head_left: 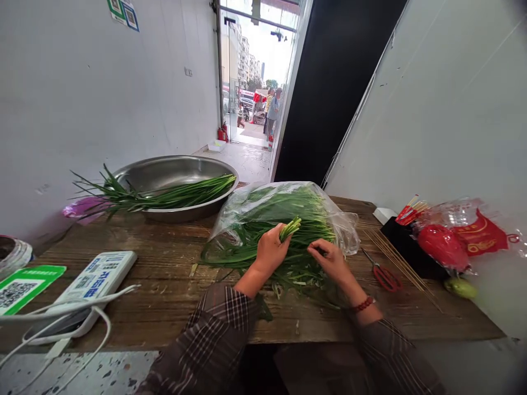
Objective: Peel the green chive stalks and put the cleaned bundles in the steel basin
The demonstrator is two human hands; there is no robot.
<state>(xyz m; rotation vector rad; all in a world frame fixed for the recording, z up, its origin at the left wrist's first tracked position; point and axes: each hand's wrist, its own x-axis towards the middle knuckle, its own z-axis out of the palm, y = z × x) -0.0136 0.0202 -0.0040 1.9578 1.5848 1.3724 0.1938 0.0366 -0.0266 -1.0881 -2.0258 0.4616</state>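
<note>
My left hand (272,248) is closed around a small bunch of garlic chives (293,226), its pale cut ends pointing up to the right. To the right of it, my right hand (330,262) has thumb and fingertips pinched together; whatever lies between them is too small to make out. Behind both hands, a large heap of garlic chives (284,204) lies in a clear plastic bag (349,233), stems toward the right. Loose leaf scraps (302,282) are scattered under my hands. At the back left, a steel basin (164,169) holds more chives (189,193), with leaves hanging over its left rim.
Red-handled scissors (387,278) and thin wooden sticks (401,263) lie on the wooden table (164,307) at right, beside a black box (405,244) and red packaging (444,247). A white device (99,280) with cables and a green QR card (31,285) sit at left.
</note>
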